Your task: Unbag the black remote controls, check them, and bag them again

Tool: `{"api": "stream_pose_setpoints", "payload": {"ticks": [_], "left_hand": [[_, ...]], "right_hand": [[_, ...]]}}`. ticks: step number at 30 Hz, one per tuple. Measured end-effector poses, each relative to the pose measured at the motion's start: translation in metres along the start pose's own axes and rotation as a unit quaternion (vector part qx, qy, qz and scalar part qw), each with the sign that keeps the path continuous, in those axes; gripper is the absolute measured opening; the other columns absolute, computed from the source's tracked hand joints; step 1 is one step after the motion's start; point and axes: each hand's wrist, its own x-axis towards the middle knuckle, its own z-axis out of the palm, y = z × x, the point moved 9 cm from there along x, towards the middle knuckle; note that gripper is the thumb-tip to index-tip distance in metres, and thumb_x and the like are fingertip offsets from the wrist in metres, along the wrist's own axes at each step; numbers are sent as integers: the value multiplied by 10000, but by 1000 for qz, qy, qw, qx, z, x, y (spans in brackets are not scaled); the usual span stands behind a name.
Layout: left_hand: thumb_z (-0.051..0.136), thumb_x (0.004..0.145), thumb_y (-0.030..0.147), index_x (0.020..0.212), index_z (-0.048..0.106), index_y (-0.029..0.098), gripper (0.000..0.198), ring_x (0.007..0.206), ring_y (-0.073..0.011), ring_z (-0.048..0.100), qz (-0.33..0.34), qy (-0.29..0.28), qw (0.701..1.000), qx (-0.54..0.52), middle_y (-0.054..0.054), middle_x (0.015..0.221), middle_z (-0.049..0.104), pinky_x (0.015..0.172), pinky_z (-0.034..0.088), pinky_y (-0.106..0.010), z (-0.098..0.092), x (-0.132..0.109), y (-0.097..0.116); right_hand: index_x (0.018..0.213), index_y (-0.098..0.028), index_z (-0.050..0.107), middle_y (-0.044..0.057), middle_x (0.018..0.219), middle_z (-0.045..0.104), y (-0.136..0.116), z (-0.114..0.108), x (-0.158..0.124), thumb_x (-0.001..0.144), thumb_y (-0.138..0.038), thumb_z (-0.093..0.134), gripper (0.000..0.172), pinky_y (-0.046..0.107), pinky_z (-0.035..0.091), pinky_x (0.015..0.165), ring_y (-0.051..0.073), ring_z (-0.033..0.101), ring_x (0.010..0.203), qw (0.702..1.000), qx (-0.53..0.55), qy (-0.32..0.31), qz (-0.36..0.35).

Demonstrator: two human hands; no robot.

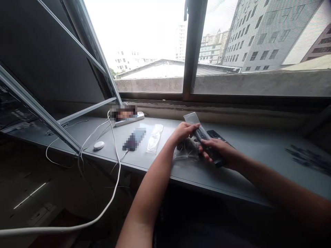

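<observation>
The left grip (184, 132) pinches a clear sleeve (191, 118) between thumb and fingers, close to the sleeve's far end. The right grip (219, 148) is closed around the near part of a dark handset (202, 134), thumb on top and fingers beneath. The handset sits at least partly within the sleeve, held slanting between both hands above the near half of the worktop (256, 151), its near end pointing to the right. How far the sleeve covers it cannot be determined.

Directly beyond the right hand lies a second dark handset (213, 134) with pale buttons, partly hidden. Below and left of the held item rests a crumpled clear bag (184, 155); dark matter shows inside, its nature not discernible.

Further left, well apart from the hands, lies a white packet (155, 137) in clear wrapping. Next to it is a phone (134, 139), partly pixelated, with a white lead at its near end. A power strip (130, 119) stands at the far side, carrying a pixelated object. A white rounded device (99, 145) lies near the front edge, left of a looping white cable (119, 165). A metal frame (86, 111) leans at the far left. At the far right is a blurred dark bundle (309, 159). A window (152, 44) closes the far side.
</observation>
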Motion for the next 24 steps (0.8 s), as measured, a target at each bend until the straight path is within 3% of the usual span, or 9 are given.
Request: {"api": "stream_pose_setpoints", "payload": {"ticks": [11,19,24], "left_hand": [[777,795,917,639,660,173,769,597,-109,450,42,-4,998,41,14,603,515,596,327,-277,-2,0,7],[771,872,858,758,765,147,719,595,-106,495,-3,-21,1000,-18,-38,675,649,585,321,-276,3,-3,2],[864,795,825,804,812,122,705,578,-93,424,-4,-20,999,-30,-2,636,575,572,280,-279,2,2,-4]], "right_hand": [[957,-148,796,68,693,739,-1,2,-2,960,-530,936,407,217,563,500,142,659,539,1000,-12,-3,7],[963,-172,786,49,716,753,-6,-4,0,957,-465,950,335,227,571,509,138,650,542,999,-2,27,-28],[978,-154,807,72,711,757,-3,-4,-1,1004,-472,898,332,225,581,527,152,675,569,1000,-13,24,-8]]}}
